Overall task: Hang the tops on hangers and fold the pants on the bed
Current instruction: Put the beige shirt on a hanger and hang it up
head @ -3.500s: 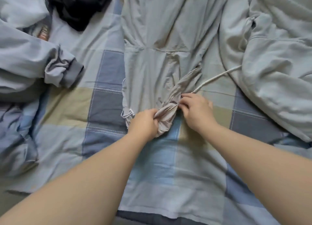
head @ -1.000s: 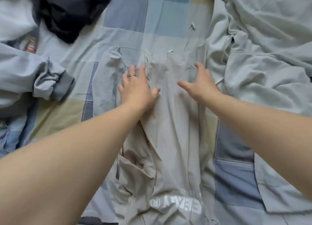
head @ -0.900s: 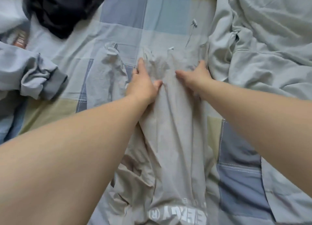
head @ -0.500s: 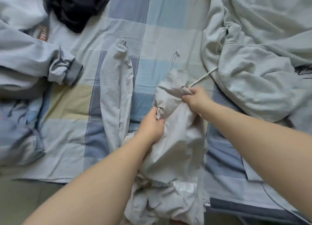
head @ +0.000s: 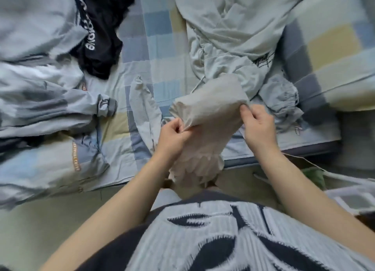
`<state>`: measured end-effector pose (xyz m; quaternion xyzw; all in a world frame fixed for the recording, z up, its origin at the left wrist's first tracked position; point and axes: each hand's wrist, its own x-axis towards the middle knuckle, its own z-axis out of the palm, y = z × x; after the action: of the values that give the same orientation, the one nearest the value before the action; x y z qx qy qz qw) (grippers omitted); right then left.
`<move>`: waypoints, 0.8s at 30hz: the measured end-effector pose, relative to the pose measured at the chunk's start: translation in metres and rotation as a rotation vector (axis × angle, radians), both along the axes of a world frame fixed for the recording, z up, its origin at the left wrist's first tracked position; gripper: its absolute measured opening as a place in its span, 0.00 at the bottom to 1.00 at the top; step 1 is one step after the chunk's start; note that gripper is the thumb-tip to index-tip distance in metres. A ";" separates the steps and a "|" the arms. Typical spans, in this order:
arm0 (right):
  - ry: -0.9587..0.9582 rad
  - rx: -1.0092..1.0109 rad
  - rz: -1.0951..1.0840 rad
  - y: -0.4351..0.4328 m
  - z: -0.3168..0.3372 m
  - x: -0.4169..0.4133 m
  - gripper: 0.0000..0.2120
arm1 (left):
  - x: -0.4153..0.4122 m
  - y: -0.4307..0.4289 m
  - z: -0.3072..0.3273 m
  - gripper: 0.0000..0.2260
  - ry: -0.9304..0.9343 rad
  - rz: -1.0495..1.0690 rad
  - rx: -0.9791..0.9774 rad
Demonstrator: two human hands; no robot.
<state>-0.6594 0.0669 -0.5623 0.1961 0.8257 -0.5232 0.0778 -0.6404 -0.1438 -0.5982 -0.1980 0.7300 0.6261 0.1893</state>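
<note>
Pants [head: 209, 106] come up off the bed [head: 162, 47] now: a second ago they were pressed flat on the checked sheet, and here they hang bunched at the near edge, one leg trailing back across it. Left hand [head: 174, 134] pinches one side of the cloth, right hand [head: 257, 126] pinches the other, fingers curled on it. Looks like the fold is being restarted, not finished, with the grey hoodie [head: 233, 27] and black top [head: 99, 27] beyond lying unhung.

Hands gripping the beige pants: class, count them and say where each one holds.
2. The left hand pinches the beige pants at their left edge; the right hand pinches their right edge.
</note>
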 end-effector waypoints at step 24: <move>0.481 0.138 -1.604 -0.148 0.195 0.470 0.16 | 0.182 0.117 0.165 0.13 0.699 -1.797 0.004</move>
<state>-0.1889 -0.0807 -0.3676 0.6111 0.4603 -0.3960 -0.5078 -0.4585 -0.0267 -0.4331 0.6330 0.6232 0.2720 0.3701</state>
